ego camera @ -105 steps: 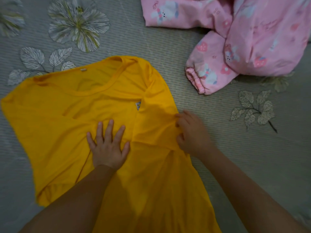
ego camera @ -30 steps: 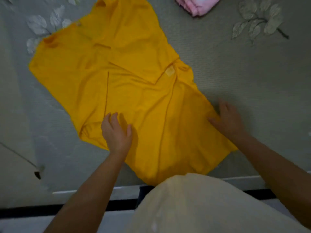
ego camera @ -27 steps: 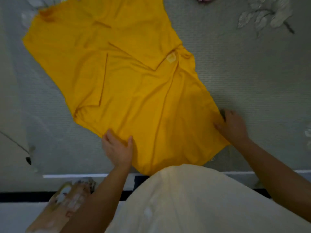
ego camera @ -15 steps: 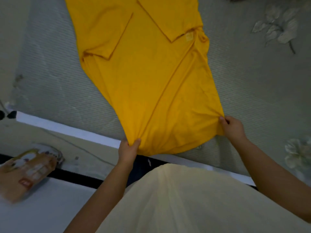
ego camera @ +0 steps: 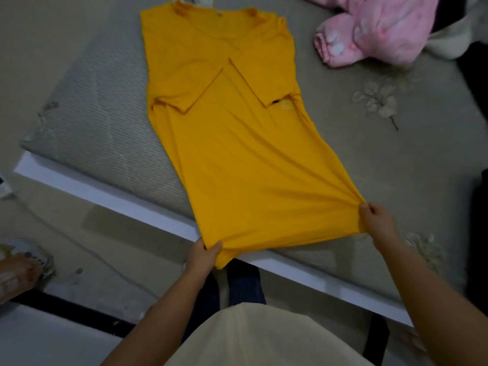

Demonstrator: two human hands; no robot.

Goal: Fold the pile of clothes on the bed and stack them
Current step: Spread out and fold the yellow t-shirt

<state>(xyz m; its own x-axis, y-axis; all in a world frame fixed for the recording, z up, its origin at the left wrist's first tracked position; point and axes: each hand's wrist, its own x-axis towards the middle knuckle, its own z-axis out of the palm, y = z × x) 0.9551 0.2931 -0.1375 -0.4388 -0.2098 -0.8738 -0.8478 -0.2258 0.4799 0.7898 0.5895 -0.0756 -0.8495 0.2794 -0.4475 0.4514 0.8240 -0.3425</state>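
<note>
A yellow T-shirt (ego camera: pixel 237 143) lies lengthwise on the grey bed (ego camera: pixel 396 165), both sleeves folded in over its chest, collar at the far end. My left hand (ego camera: pixel 204 256) pinches the shirt's near left hem corner at the bed's edge. My right hand (ego camera: pixel 376 223) grips the near right hem corner, and the cloth is stretched taut between them. A pink printed garment (ego camera: pixel 369 30) lies crumpled at the far right of the bed.
The bed's white frame edge (ego camera: pixel 105 191) runs diagonally in front of me. A cream piece of clothing (ego camera: pixel 449 40) lies beside the pink one. On the floor at left sits a crumpled bag (ego camera: pixel 18 268). Leaf prints (ego camera: pixel 380 101) mark the cover.
Earlier my hands smoothed the shirt flat; they slid down to the hem, took hold of both corners, and now pull the shirt straight towards the bed's edge. The view has tilted up.
</note>
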